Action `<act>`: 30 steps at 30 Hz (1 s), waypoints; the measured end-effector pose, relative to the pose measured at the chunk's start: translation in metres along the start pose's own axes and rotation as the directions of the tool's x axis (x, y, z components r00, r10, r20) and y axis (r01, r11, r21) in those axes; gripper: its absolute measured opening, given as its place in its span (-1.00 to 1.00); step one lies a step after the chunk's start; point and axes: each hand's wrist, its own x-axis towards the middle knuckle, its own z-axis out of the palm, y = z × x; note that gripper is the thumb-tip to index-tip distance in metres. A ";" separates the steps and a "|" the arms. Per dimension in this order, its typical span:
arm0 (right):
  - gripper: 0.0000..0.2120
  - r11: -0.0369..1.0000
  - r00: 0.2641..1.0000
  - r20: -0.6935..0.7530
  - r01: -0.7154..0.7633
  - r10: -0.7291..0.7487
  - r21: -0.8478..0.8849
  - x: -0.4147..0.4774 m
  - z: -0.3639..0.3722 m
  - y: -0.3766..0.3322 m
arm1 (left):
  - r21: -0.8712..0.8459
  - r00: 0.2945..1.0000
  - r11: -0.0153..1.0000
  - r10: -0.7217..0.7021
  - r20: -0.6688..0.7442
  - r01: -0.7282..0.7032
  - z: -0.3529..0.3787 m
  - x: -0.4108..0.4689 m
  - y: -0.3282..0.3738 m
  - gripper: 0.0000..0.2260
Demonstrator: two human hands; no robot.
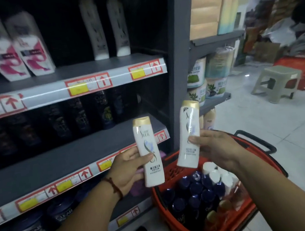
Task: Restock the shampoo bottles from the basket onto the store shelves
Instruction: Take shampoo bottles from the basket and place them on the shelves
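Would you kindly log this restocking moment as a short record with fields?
left hand: grips white bottle, gold cap up
right hand: grips second white bottle, tilted
basket: red, holds dark-capped bottles and others
top shelf: pink-patterned bottles at left, tall white bottles further right
middle shelf: dark bottles at the back

Pale plastic stool point(276, 81) on tiled floor point(260, 125)
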 end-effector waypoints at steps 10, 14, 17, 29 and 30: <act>-0.72 0.932 0.917 0.214 0.357 -0.337 -0.062 -0.004 0.054 -0.134 | 0.186 0.940 0.921 0.337 0.057 -0.341 0.005 -0.046 0.152 -0.68; -0.73 0.894 0.875 0.227 0.447 -0.428 -0.035 0.021 0.089 -0.191 | 0.211 0.861 0.842 0.509 -0.002 -0.497 0.023 -0.041 0.230 -0.71; -0.76 0.889 0.862 0.267 0.457 -0.431 -0.040 0.044 0.110 -0.224 | 0.212 0.802 0.798 0.591 -0.089 -0.564 0.019 -0.018 0.276 -0.70; -0.85 0.843 0.862 0.210 0.499 -0.461 -0.199 0.180 0.166 -0.269 | 0.318 0.753 0.789 0.605 -0.258 -0.525 -0.036 0.124 0.316 -0.78; -0.85 0.836 0.862 0.210 0.501 -0.461 -0.223 0.191 0.169 -0.266 | 0.321 0.746 0.784 0.613 -0.261 -0.532 -0.039 0.134 0.311 -0.78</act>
